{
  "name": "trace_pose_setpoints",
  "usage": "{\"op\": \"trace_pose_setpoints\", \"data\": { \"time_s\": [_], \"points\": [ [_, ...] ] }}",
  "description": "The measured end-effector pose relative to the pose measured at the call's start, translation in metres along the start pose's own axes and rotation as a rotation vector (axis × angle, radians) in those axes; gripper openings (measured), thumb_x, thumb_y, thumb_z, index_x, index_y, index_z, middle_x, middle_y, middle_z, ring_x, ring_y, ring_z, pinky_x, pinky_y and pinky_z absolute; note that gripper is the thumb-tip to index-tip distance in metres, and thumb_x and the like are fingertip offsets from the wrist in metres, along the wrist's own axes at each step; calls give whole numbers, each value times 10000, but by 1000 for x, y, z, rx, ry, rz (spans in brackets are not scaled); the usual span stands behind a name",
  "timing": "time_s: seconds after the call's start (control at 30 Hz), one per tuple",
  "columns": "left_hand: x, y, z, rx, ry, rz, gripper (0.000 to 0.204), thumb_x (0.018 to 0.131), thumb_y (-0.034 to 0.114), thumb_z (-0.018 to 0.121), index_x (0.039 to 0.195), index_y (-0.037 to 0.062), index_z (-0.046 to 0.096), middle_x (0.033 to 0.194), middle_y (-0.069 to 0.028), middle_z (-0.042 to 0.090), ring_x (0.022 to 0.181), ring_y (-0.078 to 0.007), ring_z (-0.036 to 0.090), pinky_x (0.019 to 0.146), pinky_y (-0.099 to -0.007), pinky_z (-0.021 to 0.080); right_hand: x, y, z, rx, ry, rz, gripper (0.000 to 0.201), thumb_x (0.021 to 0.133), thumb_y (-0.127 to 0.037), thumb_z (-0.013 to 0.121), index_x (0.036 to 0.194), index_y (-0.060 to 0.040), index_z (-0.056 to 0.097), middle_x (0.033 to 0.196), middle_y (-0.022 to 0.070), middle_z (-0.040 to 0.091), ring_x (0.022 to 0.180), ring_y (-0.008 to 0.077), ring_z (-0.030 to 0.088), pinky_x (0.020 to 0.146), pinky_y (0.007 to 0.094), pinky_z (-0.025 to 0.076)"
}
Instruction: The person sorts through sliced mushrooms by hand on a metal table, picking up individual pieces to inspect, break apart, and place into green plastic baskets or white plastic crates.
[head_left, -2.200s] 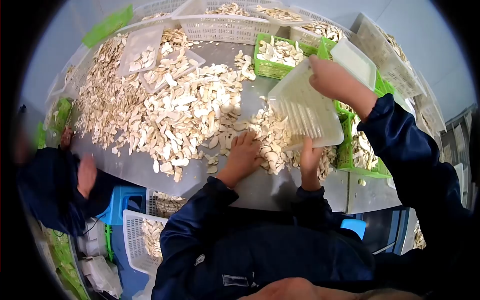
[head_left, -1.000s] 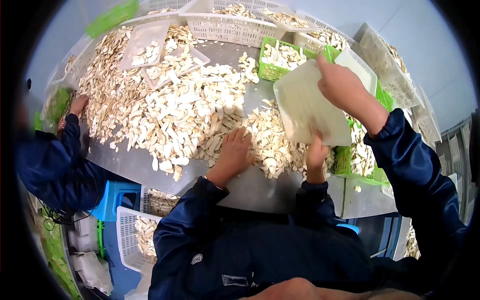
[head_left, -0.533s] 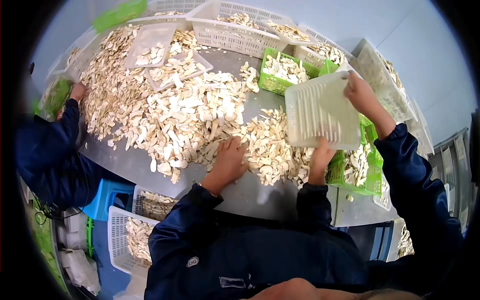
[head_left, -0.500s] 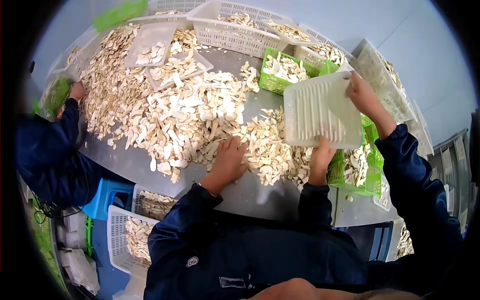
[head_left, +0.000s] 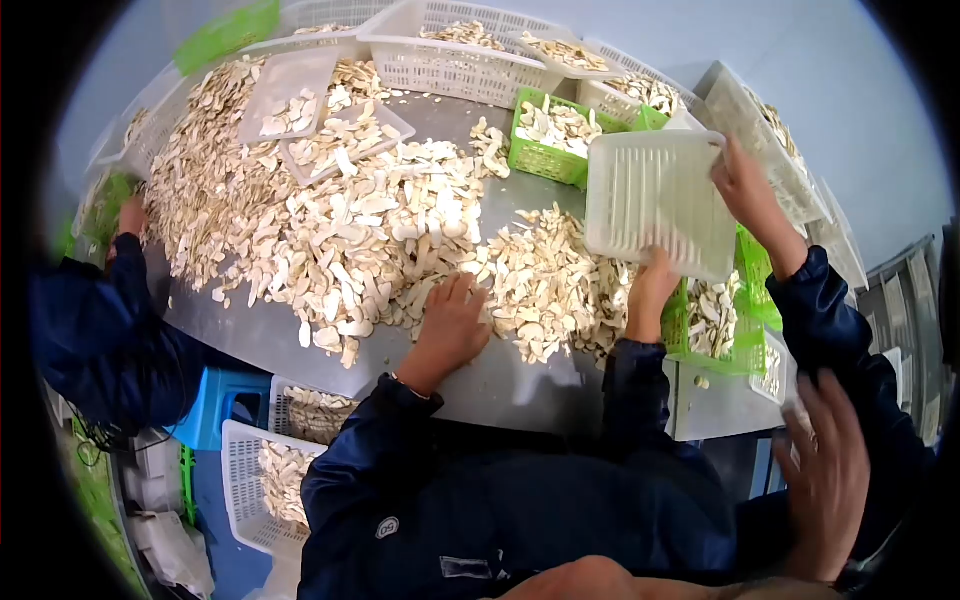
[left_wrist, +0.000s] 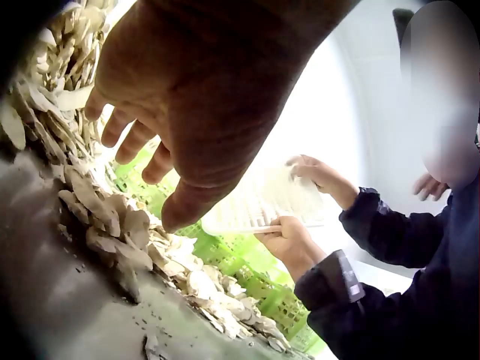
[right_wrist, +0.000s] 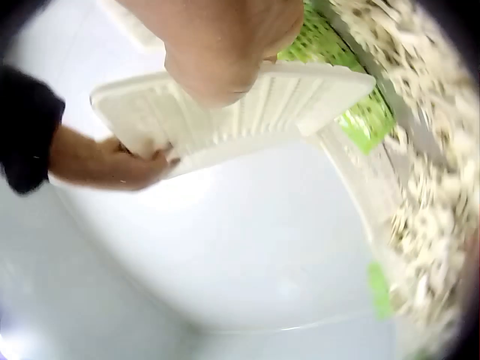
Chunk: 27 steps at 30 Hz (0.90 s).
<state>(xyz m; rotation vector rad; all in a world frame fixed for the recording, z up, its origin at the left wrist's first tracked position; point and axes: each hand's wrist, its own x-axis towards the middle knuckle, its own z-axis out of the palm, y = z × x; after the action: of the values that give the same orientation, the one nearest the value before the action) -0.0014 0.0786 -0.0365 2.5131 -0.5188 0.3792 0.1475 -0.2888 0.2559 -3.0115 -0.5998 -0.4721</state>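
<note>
My left hand (head_left: 450,325) rests with its fingers extended on the near edge of the pile of pale dried slices (head_left: 540,290). In the left wrist view the hand (left_wrist: 195,127) hangs palm down above the slices (left_wrist: 97,210), fingers spread and gripping nothing. An empty-looking, translucent ribbed tray (head_left: 650,185) is tilted over the right end of the slices. My right hand (head_left: 652,290) pinches its near edge; another person's hand (head_left: 750,195) grips its far right corner. In the right wrist view my hand (right_wrist: 225,52) covers part of the tray (right_wrist: 330,90).
Green baskets of slices (head_left: 545,158) stand behind and right of the tray; a white basket (head_left: 440,75) is at the back. Two shallow trays (head_left: 255,95) lie on the big pile. Another blurred hand (head_left: 830,470) is at lower right. Someone works at the far left.
The tray has shifted right, and my right hand has moved with it. My left hand stays by the slices. A blurred hand has appeared at lower right in the head view.
</note>
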Motion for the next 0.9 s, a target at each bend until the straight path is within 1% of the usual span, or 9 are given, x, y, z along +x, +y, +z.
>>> {"op": "trace_pose_setpoints", "data": {
  "time_s": [0.07, 0.17, 0.47, 0.53, 0.57, 0.63, 0.77, 0.83, 0.9],
  "points": [
    [5, 1, -3, -3, 12, 8, 543, 749, 272, 708, 1226, 44, 584, 1376, -212, 464, 1330, -390, 390, 1079, -504, 312, -7, 2, -2, -9, -22, 3, 373, 891, -78, 550, 1222, 15, 405, 850, 241, 590, 803, 410, 580, 761, 442, 474],
    [-1, 2, -4, 2, -15, -2, 551, 748, 277, 718, 1233, 53, 581, 1385, -211, 455, 1335, -386, 385, 1079, -505, 309, -11, 1, -7, 3, 14, -10, 393, 896, -88, 549, 1244, 19, 400, 856, 250, 588, 807, 416, 581, 760, 445, 475],
    [-14, 5, -15, -28, -25, 0, 559, 772, 285, 711, 1262, 65, 560, 1406, -212, 427, 1353, -393, 355, 1086, -507, 297, -23, 27, -9, 81, 40, -48, 455, 911, -118, 546, 1308, 32, 384, 874, 275, 580, 820, 434, 584, 757, 454, 477],
    [-16, 6, -15, -11, -31, -5, 559, 775, 282, 708, 1266, 65, 555, 1401, -212, 430, 1349, -396, 357, 1087, -507, 296, -20, 28, -6, 128, 35, -11, 441, 891, -129, 567, 1281, 33, 438, 885, 262, 607, 808, 412, 598, 743, 448, 485],
    [-17, 7, -16, -12, -26, -5, 557, 775, 280, 707, 1265, 64, 554, 1398, -212, 431, 1348, -397, 357, 1088, -507, 295, -24, 27, -3, 166, 21, 56, 390, 875, -137, 581, 1215, 35, 501, 886, 256, 625, 793, 391, 607, 722, 443, 491],
    [-19, 9, -17, -15, -13, 0, 552, 776, 275, 704, 1262, 61, 553, 1393, -214, 431, 1345, -399, 358, 1089, -509, 293, -24, 18, -5, 199, 6, 81, 387, 871, -150, 592, 1202, 37, 520, 893, 248, 636, 792, 379, 615, 717, 440, 496],
    [-21, 8, -15, -39, 15, 34, 550, 774, 272, 703, 1257, 56, 553, 1378, -215, 436, 1338, -401, 361, 1095, -501, 291, -19, 20, 7, 177, -28, -84, 584, 924, -174, 582, 1412, 39, 343, 915, 241, 608, 850, 416, 608, 778, 444, 490],
    [-25, 10, -16, -48, 27, 49, 550, 773, 270, 705, 1254, 53, 552, 1373, -215, 435, 1335, -399, 360, 1097, -494, 291, -22, -4, 0, 416, -90, 14, 594, 940, -231, 594, 1409, 50, 362, 1006, 210, 635, 873, 380, 631, 806, 430, 498],
    [-28, 12, -18, -62, 83, 76, 517, 747, 242, 714, 1204, 52, 565, 1351, -200, 453, 1309, -387, 378, 1072, -494, 307, -23, -14, -1, 730, -106, 87, 569, 954, -262, 595, 1402, 29, 398, 1037, 154, 637, 833, 292, 618, 746, 390, 483]
  ]
}}
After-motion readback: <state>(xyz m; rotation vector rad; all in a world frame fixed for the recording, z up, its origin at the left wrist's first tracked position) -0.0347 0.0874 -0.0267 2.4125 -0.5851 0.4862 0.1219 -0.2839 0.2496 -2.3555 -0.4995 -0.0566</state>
